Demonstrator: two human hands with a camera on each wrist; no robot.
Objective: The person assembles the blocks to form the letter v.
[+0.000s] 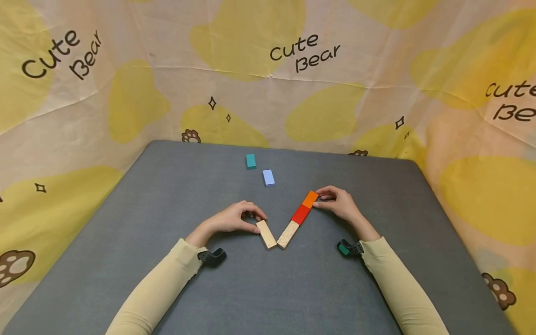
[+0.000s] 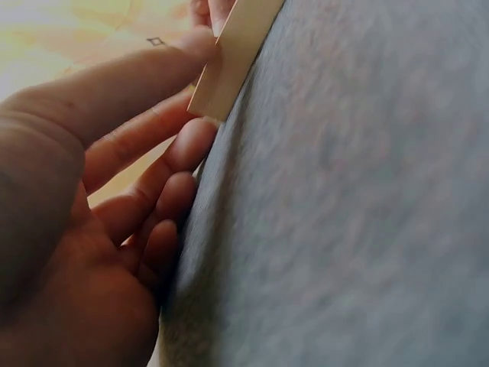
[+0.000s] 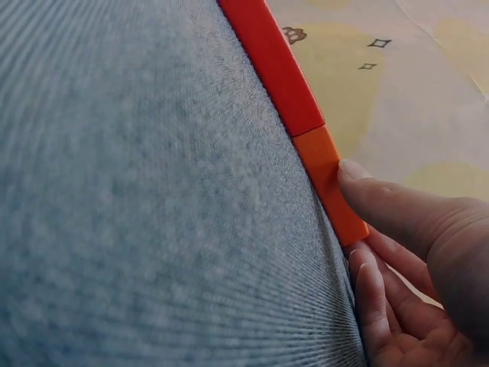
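Two rows of flat blocks meet in a V on the grey table. Its left side is a plain wooden block [image 1: 266, 234], which my left hand [image 1: 234, 217] pinches at the upper end between thumb and fingers. A speckled pale block [image 1: 288, 234], a red block [image 1: 300, 215] and an orange block [image 1: 310, 199] form the right side, end to end. My right hand [image 1: 340, 203] holds the orange block at its outer end. In the right wrist view the thumb presses its side, with the other fingers curled by the end.
Beyond the V, a teal block [image 1: 251, 161] and a light blue block [image 1: 268, 178] lie apart on the grey table [image 1: 268, 298]. A patterned yellow and cream cloth [image 1: 251, 107] hangs behind the table and along both sides. Black bands sit on both wrists.
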